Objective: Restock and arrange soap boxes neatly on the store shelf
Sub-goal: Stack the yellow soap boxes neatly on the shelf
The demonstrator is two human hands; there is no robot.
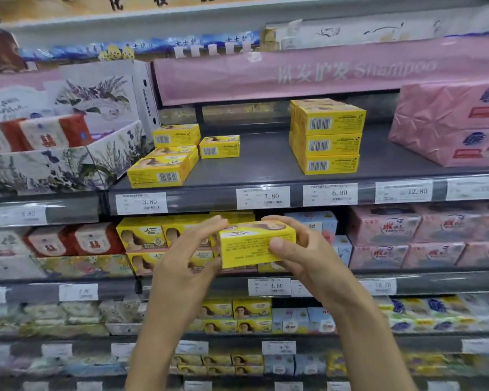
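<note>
One soap box, two hands

One left hand and one right hand hold one yellow soap box; the upper shelf carries four loose yellow boxes at its left; a stack shows three boxes on its front face; two pink packs lie at the right; four price labels read clearly.

I see grey shelving filling the whole frame, tier on tier, price labels along each front rail, and a pink banner across the upper right.
</note>
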